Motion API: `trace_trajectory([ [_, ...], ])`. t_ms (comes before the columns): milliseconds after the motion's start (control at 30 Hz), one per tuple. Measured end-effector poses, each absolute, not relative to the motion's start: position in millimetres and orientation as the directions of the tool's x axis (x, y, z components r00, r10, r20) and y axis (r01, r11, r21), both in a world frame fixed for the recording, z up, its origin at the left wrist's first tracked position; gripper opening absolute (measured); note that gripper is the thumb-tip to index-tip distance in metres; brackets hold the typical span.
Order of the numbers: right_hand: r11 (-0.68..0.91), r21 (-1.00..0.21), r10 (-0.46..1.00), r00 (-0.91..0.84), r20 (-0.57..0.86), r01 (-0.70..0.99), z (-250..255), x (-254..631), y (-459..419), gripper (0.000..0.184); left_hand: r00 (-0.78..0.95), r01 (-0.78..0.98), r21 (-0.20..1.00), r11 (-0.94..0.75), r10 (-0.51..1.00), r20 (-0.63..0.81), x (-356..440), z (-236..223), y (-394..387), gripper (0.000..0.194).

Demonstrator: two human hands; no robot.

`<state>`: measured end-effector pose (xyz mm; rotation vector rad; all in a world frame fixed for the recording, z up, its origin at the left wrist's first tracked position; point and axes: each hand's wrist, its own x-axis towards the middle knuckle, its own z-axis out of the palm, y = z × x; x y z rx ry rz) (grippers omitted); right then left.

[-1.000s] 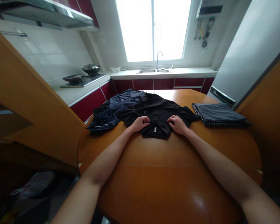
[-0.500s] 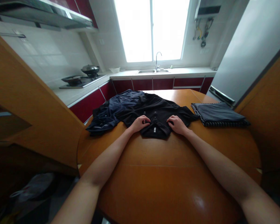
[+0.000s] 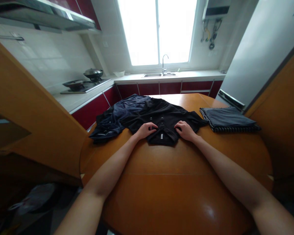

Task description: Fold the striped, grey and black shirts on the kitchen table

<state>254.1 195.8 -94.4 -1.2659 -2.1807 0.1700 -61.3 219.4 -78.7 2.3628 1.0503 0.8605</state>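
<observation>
A black polo shirt (image 3: 161, 116) lies spread on the round wooden table (image 3: 176, 182), its collar toward me and its buttons showing. My left hand (image 3: 145, 130) rests on the left side of the collar, fingers curled on the fabric. On the right side of the collar my right hand (image 3: 185, 130) does the same. A dark blue garment (image 3: 117, 116) lies crumpled under and to the left of the shirt, reaching the table's left edge.
A folded grey garment with a striped edge (image 3: 229, 119) lies at the table's right. Behind are a counter with a sink and tap (image 3: 163, 70), a stove with pans (image 3: 84, 81), and a fridge (image 3: 254, 55) at right. Wooden panels flank the table.
Both hands stay on the collar with hardly any shift. The view has drifted slightly.
</observation>
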Motion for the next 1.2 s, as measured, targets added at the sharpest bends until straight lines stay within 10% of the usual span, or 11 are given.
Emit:
trace_trajectory([
  [700,0.525,-0.396,0.832,-0.355,0.428,0.754,-95,251,190,0.017,0.362,0.555,0.491,-0.672,0.726,0.584,-69,-64,200,0.021],
  [1200,0.522,-0.408,0.833,-0.344,0.433,0.749,-96,251,191,0.016,0.685,0.55,0.379,-0.744,0.662,0.305,-108,-60,158,0.075],
])
